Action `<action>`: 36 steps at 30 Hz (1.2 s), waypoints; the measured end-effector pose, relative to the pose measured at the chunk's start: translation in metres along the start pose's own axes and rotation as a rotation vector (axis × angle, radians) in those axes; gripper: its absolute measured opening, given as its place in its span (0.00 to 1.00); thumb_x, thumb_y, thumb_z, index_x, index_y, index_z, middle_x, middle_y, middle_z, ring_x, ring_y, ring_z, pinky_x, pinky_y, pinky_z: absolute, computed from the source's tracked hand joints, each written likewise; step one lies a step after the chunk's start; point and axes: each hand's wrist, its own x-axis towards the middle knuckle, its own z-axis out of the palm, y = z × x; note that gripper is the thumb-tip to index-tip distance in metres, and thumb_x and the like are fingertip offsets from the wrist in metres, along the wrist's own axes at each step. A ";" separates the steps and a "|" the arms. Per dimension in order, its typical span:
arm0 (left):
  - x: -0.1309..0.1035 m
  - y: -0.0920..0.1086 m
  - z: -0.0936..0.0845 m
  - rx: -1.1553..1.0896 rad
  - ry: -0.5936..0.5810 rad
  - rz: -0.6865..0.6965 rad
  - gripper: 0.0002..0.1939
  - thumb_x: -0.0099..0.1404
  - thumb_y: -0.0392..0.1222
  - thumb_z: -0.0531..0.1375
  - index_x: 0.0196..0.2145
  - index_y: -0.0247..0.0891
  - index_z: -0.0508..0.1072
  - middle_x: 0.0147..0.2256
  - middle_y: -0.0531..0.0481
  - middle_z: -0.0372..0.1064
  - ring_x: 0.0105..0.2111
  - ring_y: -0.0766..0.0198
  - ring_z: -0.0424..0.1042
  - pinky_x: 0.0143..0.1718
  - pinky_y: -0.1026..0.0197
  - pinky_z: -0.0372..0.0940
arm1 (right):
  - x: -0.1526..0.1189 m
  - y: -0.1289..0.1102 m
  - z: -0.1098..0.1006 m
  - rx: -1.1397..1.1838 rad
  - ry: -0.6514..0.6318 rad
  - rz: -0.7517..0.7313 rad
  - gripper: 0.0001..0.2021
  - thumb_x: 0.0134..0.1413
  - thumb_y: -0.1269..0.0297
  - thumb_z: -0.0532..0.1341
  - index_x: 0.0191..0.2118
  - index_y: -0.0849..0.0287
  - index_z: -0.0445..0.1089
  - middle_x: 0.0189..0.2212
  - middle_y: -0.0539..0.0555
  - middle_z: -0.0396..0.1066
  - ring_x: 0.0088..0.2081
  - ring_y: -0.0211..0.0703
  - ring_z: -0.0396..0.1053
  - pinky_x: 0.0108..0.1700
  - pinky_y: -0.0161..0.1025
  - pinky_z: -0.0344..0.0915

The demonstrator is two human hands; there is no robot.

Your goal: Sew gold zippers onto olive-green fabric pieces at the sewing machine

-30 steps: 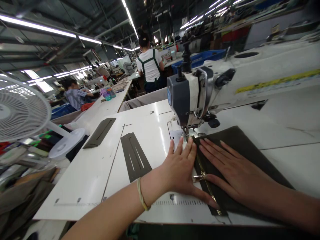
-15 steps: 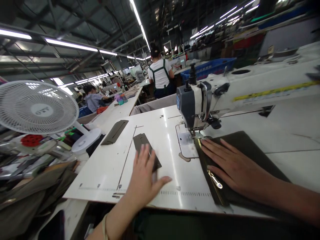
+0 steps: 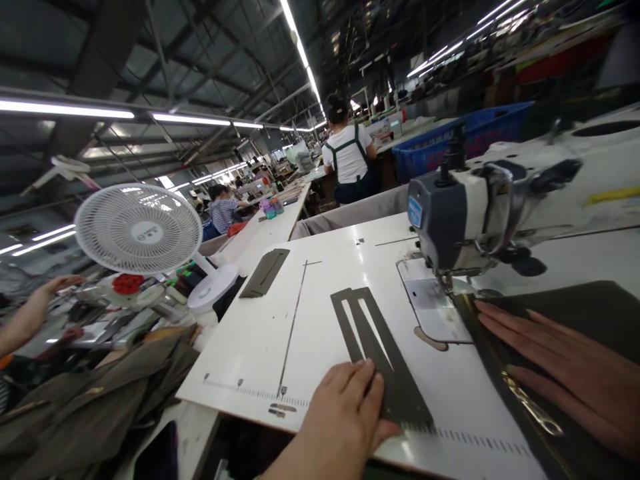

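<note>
My left hand [image 3: 345,413] rests on a flat olive fabric piece [image 3: 376,347] with two long slots. Its fingers are bent over the piece's left side and the thumb is at the lower edge, by the table's front. On the right, my right hand [image 3: 570,367] lies flat with fingers stretched on a dark olive fabric panel [image 3: 595,300]. A brass zipper with a shiny zipper pull [image 3: 533,403] runs along the panel's left edge beside that hand. The panel's far corner reaches under the needle area of a sewing machine [image 3: 445,220].
Another olive piece [image 3: 265,273] lies on the far left of the white table [image 3: 250,347]. A white fan [image 3: 145,230], piled olive fabric [image 3: 115,393] and a phone [image 3: 157,453] are at left. A co-worker's arm [image 3: 30,313] reaches in there. A blue crate [image 3: 460,143] stands behind.
My left hand has come down on the slotted piece and drawn it nearer the table's front edge and the machine side. My right hand stays on the zippered panel. The view has shifted left.
</note>
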 end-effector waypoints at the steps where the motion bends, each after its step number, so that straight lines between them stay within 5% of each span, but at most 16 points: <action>1: -0.001 -0.009 0.003 0.031 0.049 -0.002 0.14 0.68 0.43 0.56 0.47 0.30 0.70 0.45 0.38 0.73 0.45 0.54 0.73 0.47 0.52 0.71 | 0.000 0.000 0.001 0.013 -0.005 0.011 0.34 0.58 0.58 0.50 0.68 0.44 0.36 0.63 0.49 0.53 0.57 0.61 0.59 0.59 0.58 0.61; 7: 0.015 -0.060 -0.015 0.159 0.304 -0.256 0.16 0.69 0.31 0.47 0.52 0.34 0.66 0.43 0.40 0.74 0.41 0.56 0.76 0.43 0.51 0.73 | 0.001 0.000 0.001 -0.001 0.040 0.017 0.31 0.62 0.63 0.47 0.68 0.52 0.36 0.64 0.54 0.49 0.60 0.59 0.55 0.60 0.56 0.59; 10: 0.022 -0.035 -0.020 0.209 0.311 -0.104 0.17 0.68 0.27 0.48 0.52 0.30 0.66 0.46 0.36 0.72 0.47 0.54 0.73 0.47 0.51 0.71 | 0.004 0.001 -0.005 -0.041 0.036 -0.058 0.30 0.62 0.62 0.49 0.68 0.55 0.42 0.63 0.55 0.53 0.59 0.55 0.57 0.58 0.54 0.61; 13: 0.019 0.010 -0.006 0.177 0.183 0.175 0.16 0.67 0.27 0.47 0.47 0.30 0.70 0.43 0.39 0.74 0.45 0.55 0.74 0.46 0.56 0.72 | 0.011 -0.001 -0.015 -0.091 -0.014 -0.052 0.25 0.62 0.61 0.50 0.64 0.61 0.55 0.60 0.58 0.58 0.58 0.51 0.60 0.57 0.52 0.63; 15: 0.017 0.027 0.007 0.147 0.160 0.207 0.16 0.68 0.31 0.48 0.50 0.33 0.69 0.46 0.40 0.73 0.47 0.54 0.73 0.48 0.55 0.71 | 0.017 -0.004 -0.022 -0.123 -0.046 -0.047 0.22 0.62 0.62 0.50 0.59 0.63 0.61 0.59 0.59 0.60 0.58 0.50 0.60 0.57 0.50 0.62; 19: 0.024 0.018 0.021 0.105 -0.140 0.195 0.33 0.66 0.47 0.57 0.64 0.33 0.51 0.61 0.32 0.51 0.60 0.42 0.55 0.55 0.39 0.59 | 0.024 -0.009 -0.032 -0.112 -0.095 -0.023 0.22 0.62 0.62 0.51 0.58 0.62 0.62 0.59 0.59 0.60 0.59 0.48 0.59 0.57 0.51 0.61; 22: 0.028 0.003 0.028 -0.035 -0.148 0.198 0.43 0.63 0.59 0.57 0.65 0.33 0.46 0.61 0.31 0.52 0.62 0.42 0.52 0.60 0.34 0.46 | 0.027 -0.009 -0.037 -0.060 -0.113 -0.002 0.21 0.60 0.62 0.52 0.58 0.60 0.63 0.59 0.59 0.61 0.58 0.48 0.60 0.57 0.50 0.61; 26: 0.022 0.003 0.043 -0.058 0.032 0.196 0.38 0.65 0.57 0.56 0.63 0.32 0.49 0.53 0.33 0.65 0.59 0.44 0.57 0.60 0.34 0.47 | 0.026 -0.008 -0.037 -0.035 -0.112 -0.004 0.21 0.60 0.63 0.53 0.58 0.59 0.63 0.58 0.58 0.62 0.58 0.48 0.60 0.57 0.50 0.60; 30: 0.019 0.010 0.040 0.000 0.011 0.224 0.43 0.60 0.59 0.60 0.63 0.29 0.50 0.60 0.26 0.52 0.62 0.35 0.46 0.55 0.36 0.58 | 0.021 -0.008 -0.033 -0.098 -0.087 -0.028 0.25 0.61 0.61 0.52 0.62 0.63 0.56 0.61 0.59 0.57 0.61 0.48 0.55 0.60 0.53 0.56; 32: 0.024 0.013 0.029 -0.076 -0.020 0.231 0.41 0.61 0.60 0.59 0.61 0.29 0.53 0.60 0.26 0.53 0.62 0.37 0.49 0.55 0.38 0.60 | 0.017 -0.009 -0.031 -0.104 -0.074 -0.040 0.26 0.62 0.61 0.51 0.63 0.63 0.53 0.62 0.59 0.55 0.62 0.48 0.53 0.60 0.54 0.55; 36: 0.040 0.017 0.008 -0.244 -0.021 0.112 0.18 0.68 0.38 0.52 0.54 0.34 0.65 0.50 0.36 0.68 0.51 0.52 0.68 0.49 0.49 0.69 | 0.010 -0.013 -0.032 -0.073 -0.072 -0.064 0.28 0.62 0.60 0.51 0.66 0.59 0.48 0.62 0.58 0.53 0.62 0.47 0.53 0.60 0.53 0.55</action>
